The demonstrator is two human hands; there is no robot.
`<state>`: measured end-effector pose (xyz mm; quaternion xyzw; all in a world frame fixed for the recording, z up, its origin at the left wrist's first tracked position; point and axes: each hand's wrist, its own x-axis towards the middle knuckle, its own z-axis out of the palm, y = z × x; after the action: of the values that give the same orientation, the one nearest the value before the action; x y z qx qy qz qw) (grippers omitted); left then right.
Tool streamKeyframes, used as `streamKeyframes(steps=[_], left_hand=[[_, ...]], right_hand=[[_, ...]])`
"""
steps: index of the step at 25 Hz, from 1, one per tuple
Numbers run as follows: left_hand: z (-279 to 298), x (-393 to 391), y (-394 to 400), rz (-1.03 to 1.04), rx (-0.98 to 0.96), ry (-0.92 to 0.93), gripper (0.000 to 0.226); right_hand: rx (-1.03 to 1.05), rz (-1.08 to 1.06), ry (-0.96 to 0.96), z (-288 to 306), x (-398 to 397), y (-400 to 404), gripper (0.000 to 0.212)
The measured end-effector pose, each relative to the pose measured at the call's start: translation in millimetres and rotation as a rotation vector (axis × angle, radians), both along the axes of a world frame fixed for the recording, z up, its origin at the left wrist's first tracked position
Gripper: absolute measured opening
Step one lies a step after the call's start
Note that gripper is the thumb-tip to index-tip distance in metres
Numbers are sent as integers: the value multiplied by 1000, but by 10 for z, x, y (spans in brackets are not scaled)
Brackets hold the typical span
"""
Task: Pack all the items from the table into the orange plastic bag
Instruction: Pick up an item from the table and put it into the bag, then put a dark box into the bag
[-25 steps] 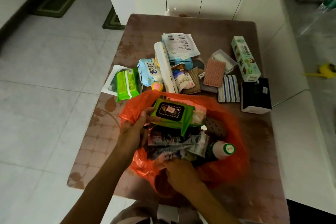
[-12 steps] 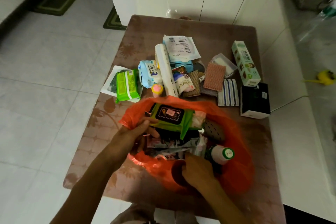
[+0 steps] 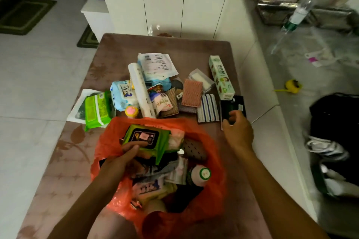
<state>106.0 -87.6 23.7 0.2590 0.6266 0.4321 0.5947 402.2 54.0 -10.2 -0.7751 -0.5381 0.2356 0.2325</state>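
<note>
The orange plastic bag (image 3: 215, 196) lies open at the table's near end, full of packets and a white bottle with a green cap (image 3: 201, 174). My left hand (image 3: 120, 163) grips the bag's left rim, thumb on a green wet-wipes pack (image 3: 147, 138) lying on top of the bag. My right hand (image 3: 238, 132) reaches right of the bag, fingers closed around the near end of a black box (image 3: 236, 105). Loose items lie beyond the bag: a green wipes pack (image 3: 96, 109), a blue tissue pack (image 3: 121, 94), a striped cloth (image 3: 208, 109), a pink sponge (image 3: 192, 93).
A long white-green carton (image 3: 221, 76) lies at the table's right edge, a white roll (image 3: 140, 91) and a paper sheet (image 3: 156, 63) in the middle. White cabinets (image 3: 184, 0) stand behind the brown patterned table (image 3: 58, 161). A white counter (image 3: 310, 60) with clutter runs along the right.
My right hand left the bag's near rim and reached up and right to the black box. My left hand stayed on the bag's left rim.
</note>
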Motion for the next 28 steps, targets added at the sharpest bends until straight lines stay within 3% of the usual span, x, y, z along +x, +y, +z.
streamKeyframes(steps=[3, 7, 11, 16, 19, 21, 24, 26, 28], left_hand=[[-3, 27, 28, 48, 1, 42, 24], [-33, 67, 22, 88, -12, 68, 25], [-32, 80, 44, 102, -8, 63, 25], [125, -97, -17, 107, -3, 43, 26], [208, -429, -184, 148, 34, 106, 23], [249, -603, -250, 203, 51, 134, 23], [373, -764, -296, 261, 117, 80, 24], [449, -846, -307, 260, 182, 28, 26], [515, -923, -313, 232, 237, -29, 26]], right_hand=[[-175, -11, -207, -338, 344, 441, 68], [-355, -18, -179, -705, 487, 735, 97], [-281, -65, -121, -833, 450, 594, 96], [-273, -241, 415, -567, 445, -343, 84], [-171, -255, 651, -85, 292, -989, 55], [-71, -151, 753, 366, 95, -1274, 53], [-91, 230, 883, 842, -407, -1425, 62], [-271, 500, 739, 839, -870, -1409, 60], [-263, 619, 403, 597, -1365, -1397, 56]])
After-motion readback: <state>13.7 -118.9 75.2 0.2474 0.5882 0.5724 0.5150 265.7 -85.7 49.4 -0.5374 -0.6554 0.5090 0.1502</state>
